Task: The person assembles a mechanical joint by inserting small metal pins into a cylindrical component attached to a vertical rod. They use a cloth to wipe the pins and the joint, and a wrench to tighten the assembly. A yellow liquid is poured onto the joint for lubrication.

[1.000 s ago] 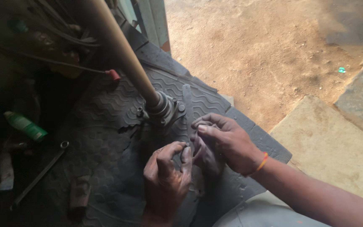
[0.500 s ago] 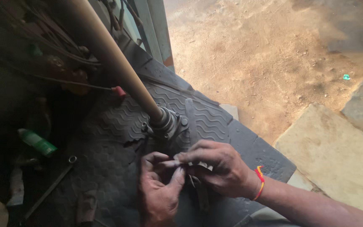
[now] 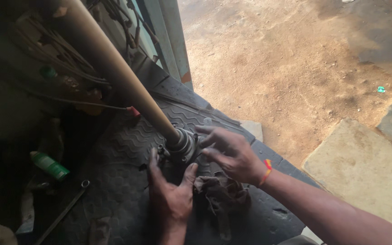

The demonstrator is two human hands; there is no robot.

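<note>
A long tan column (image 3: 114, 68) slants down to a metal base fitting (image 3: 181, 146) set in a black wavy-patterned rubber floor mat (image 3: 128, 181). My left hand (image 3: 171, 193) rests on the mat just below the fitting, thumb and fingers spread around its near side, holding nothing. My right hand (image 3: 232, 154) hovers at the right of the fitting with its fingers apart, an orange thread band on the wrist. A dirty dark rag (image 3: 221, 193) lies on the mat between my forearms, right of my left hand.
A green bottle (image 3: 48, 164) and a ring spanner (image 3: 64, 208) lie at the left on the dark floor. Wires (image 3: 69, 59) hang behind the column. Beyond the mat's edge lie bare dirt ground (image 3: 286, 59) and stone slabs (image 3: 364, 168).
Both hands held the rag together near the fitting before. Now the rag lies on the mat and both hands have opened and moved up to the base fitting.
</note>
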